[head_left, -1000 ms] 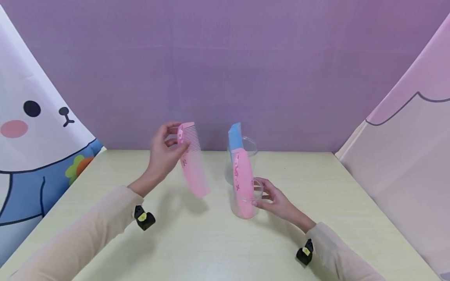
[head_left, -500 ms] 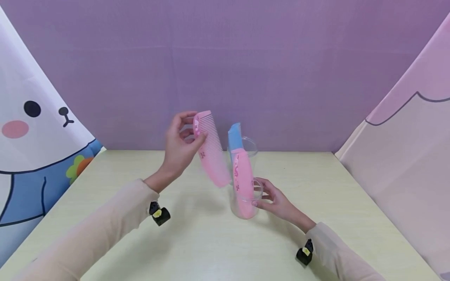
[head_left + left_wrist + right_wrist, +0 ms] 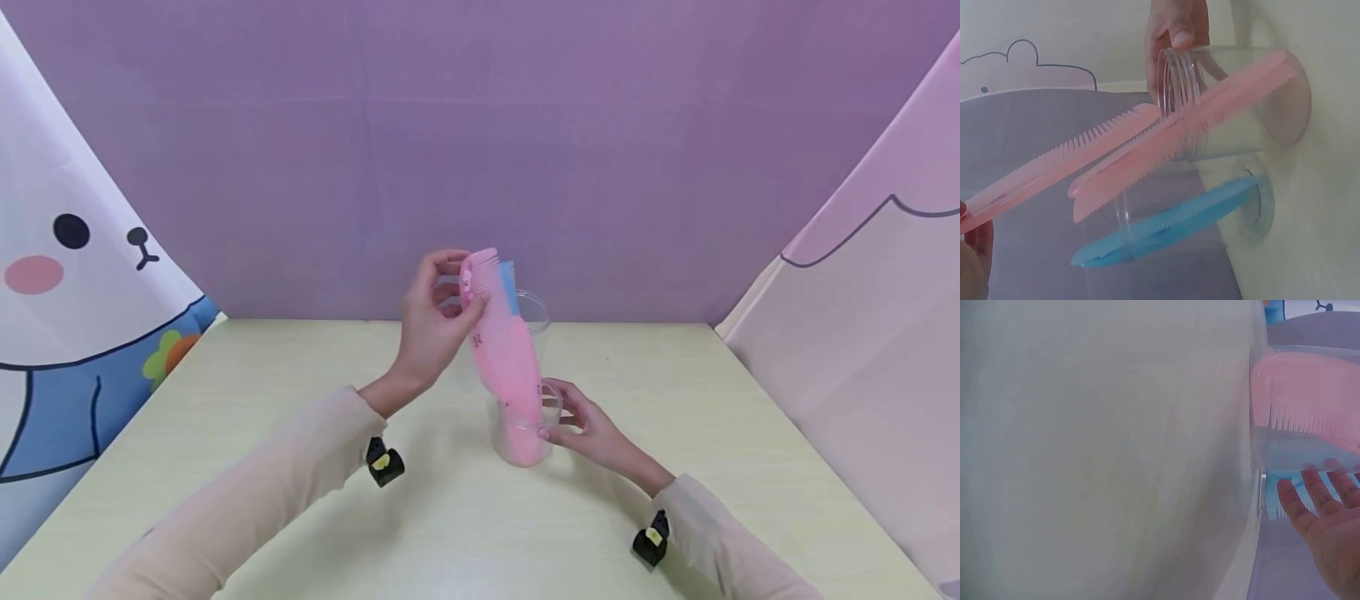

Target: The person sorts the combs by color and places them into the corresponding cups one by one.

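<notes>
Two pink combs meet at the clear cup [image 3: 525, 433]: one already inside, the second pink comb [image 3: 501, 350] pinched near its top by the left hand [image 3: 431, 329] and angled at the rim. The cup is steadied on the worktop [image 3: 450, 533] by the right hand [image 3: 592, 429], fingers curled round it.

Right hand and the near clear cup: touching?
Touching. In the head view the right hand has its fingers round the cup; the left wrist view shows a fingertip pressed on the cup's rim.
</notes>
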The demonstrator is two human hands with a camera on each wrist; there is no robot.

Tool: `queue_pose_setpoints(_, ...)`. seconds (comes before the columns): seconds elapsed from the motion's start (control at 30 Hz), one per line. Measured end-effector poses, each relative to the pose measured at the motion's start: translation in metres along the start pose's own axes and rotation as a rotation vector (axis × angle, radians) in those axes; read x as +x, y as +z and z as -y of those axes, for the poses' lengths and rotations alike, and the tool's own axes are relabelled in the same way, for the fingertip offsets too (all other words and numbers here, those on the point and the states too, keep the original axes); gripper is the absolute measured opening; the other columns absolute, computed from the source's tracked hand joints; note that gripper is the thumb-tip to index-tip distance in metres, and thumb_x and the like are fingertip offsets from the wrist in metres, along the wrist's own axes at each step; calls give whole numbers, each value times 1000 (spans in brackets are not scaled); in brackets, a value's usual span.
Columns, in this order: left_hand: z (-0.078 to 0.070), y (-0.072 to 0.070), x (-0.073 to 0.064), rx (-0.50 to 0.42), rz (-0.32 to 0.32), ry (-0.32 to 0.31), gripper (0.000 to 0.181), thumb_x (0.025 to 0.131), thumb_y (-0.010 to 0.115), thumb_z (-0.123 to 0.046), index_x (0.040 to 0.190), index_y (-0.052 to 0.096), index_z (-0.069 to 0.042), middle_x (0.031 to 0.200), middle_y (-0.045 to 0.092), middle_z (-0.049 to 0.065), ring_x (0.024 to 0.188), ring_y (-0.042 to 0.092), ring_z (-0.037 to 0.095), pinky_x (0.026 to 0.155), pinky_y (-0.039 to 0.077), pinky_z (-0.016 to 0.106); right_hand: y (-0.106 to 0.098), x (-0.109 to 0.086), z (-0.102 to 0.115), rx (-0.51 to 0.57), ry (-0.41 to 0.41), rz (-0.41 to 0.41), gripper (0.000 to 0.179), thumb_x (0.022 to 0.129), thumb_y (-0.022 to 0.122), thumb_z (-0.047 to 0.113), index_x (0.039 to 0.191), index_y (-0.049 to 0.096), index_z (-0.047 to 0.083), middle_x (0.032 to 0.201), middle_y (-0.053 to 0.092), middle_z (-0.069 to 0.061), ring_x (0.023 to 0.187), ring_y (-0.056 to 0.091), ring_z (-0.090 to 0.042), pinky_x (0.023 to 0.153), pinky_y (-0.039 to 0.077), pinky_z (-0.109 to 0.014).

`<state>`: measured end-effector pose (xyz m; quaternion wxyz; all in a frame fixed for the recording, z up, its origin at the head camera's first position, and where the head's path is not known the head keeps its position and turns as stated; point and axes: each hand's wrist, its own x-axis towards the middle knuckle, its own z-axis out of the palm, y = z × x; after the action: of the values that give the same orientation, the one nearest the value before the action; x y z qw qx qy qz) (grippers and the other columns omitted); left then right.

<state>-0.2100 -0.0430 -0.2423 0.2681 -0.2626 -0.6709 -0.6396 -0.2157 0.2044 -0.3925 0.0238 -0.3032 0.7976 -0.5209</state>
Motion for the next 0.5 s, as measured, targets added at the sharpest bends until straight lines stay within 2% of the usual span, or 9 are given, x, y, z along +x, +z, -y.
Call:
queue_pose_setpoints(0.27, 3, 18, -11, 24, 31, -35, 44, 79, 63, 5, 119, 44, 3, 103, 52, 20, 83, 62, 30, 67, 56, 37, 0, 0, 2, -8, 18, 0, 63, 83, 65, 11, 137, 34, 14, 135, 45, -11, 121, 47, -31, 90, 46, -46)
queue_pose_setpoints(0.5, 42, 32, -19, 49, 56, -53, 46, 80, 66, -1, 120, 45, -7, 106, 54, 12, 83, 62, 21, 65, 56, 26, 0, 0, 2, -6, 42, 2, 64, 83, 66, 12, 138, 33, 15, 136, 44, -11, 122, 45, -33, 92, 44, -49)
